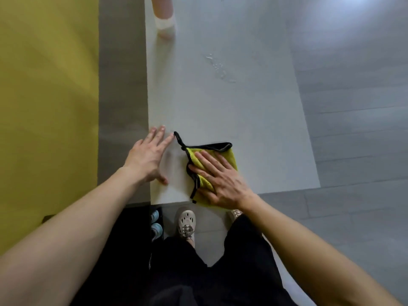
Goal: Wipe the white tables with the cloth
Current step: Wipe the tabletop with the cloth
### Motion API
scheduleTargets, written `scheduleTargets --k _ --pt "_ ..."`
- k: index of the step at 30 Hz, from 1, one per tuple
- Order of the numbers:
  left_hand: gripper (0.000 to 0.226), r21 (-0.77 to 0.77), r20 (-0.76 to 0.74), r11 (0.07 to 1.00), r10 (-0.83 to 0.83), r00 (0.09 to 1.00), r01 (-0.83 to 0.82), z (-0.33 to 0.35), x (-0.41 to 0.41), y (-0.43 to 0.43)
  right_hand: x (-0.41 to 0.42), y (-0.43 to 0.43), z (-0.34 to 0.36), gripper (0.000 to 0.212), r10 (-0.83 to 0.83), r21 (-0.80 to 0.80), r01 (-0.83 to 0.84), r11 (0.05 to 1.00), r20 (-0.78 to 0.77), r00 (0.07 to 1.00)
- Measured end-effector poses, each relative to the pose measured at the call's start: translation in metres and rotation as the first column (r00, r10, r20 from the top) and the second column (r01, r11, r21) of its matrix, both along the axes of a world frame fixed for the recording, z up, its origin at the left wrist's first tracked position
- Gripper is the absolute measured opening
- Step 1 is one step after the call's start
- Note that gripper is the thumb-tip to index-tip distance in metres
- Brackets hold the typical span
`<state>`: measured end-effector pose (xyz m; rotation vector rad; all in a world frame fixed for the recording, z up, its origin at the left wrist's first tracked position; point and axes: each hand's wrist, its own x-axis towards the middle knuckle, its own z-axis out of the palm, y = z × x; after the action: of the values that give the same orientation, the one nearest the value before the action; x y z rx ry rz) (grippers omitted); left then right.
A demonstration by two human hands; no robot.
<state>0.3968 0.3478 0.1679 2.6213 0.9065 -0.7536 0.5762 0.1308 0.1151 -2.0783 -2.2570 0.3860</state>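
A yellow-green cloth [223, 153] with black edging lies folded near the front edge of the white table [220, 107]. My right hand [220, 180] presses flat on the cloth with straight, spread fingers. My left hand [150, 155] rests flat on the bare tabletop just left of the cloth, near the table's left edge, its fingertips close to the cloth's black corner loop. A patch of water droplets [218, 67] sits farther back on the table.
A yellow wall [44, 107] runs along the left, with a grey gap beside the table. A pale pink object [164, 18] stands at the table's far left. Grey floor [353, 140] lies to the right. My shoes [186, 224] show below the front edge.
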Motion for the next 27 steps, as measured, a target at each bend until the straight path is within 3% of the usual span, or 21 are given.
scheduleTargets --k 3,7,9,11,14,17,19,24,25,27 --pt "0.165 -0.006 0.055 0.997 0.076 0.996 -0.076 -0.001 -0.007 -0.005 0.074 0.0 0.005 0.075 -0.122 -0.021 0.123 0.992 0.024 0.992" --pt "0.158 0.016 0.087 0.936 0.348 0.933 -0.351 0.0 -0.023 -0.021 0.128 0.092 0.009 0.079 -0.296 0.0 0.296 0.955 0.049 0.954" --pt "0.146 0.028 0.087 0.843 0.534 0.841 -0.538 0.003 -0.03 -0.033 0.092 0.131 0.008 0.083 -0.192 -0.008 0.192 0.981 0.017 0.981" --pt "0.125 0.047 0.091 0.716 0.691 0.717 -0.697 0.008 -0.034 -0.049 0.04 0.131 0.012 0.089 0.044 -0.02 -0.046 0.999 -0.054 0.998" --pt "0.08 0.068 0.124 0.585 0.799 0.589 -0.808 0.008 -0.04 -0.082 0.019 0.093 0.013 0.085 0.394 -0.045 -0.401 0.915 -0.117 0.912" --pt "0.059 -0.11 0.213 0.457 0.878 0.428 -0.883 -0.005 -0.047 -0.117 0.066 0.102 0.007 0.077 0.564 -0.028 -0.57 0.821 -0.123 0.817" --pt "0.065 -0.191 0.269 0.39 0.903 0.334 -0.901 -0.01 -0.049 -0.132 0.092 0.139 0.003 0.075 0.539 0.001 -0.542 0.841 -0.104 0.836" --pt "0.066 -0.254 0.373 0.255 0.916 0.149 -0.933 -0.025 -0.051 -0.146 0.062 0.226 0.006 0.08 0.133 0.037 -0.131 0.991 -0.048 0.99" --pt "0.062 -0.268 0.376 0.235 0.918 0.123 -0.934 -0.026 -0.053 -0.149 0.038 0.218 0.007 0.081 0.149 0.035 -0.147 0.989 -0.057 0.987" --pt "0.05 -0.282 0.378 0.197 0.922 0.079 -0.939 -0.028 -0.057 -0.155 -0.005 0.18 0.008 0.079 0.439 0.031 -0.438 0.898 -0.069 0.896"
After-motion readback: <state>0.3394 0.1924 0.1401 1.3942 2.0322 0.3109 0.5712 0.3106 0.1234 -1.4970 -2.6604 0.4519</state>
